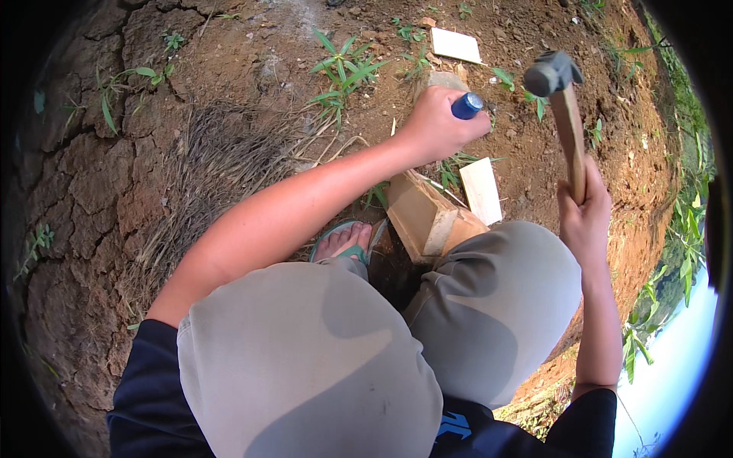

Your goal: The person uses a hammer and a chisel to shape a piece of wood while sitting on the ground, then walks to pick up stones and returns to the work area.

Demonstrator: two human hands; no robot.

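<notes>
My left hand is closed round a tool with a blue handle; the fist hides its working end, so I cannot make out its kind. Beneath that fist runs a thick piece of wood, its near end between my legs and its far end showing beyond my knuckles. Over to the right, my right hand grips a hammer by its wooden handle. The dark metal head is raised, apart from both the blue handle and the wood.
Two flat pale wood pieces lie on the soil, one beyond the wood and another at its right. My sandalled foot is close to the wood's left side. Dry grass and green weeds cover parts of the ground.
</notes>
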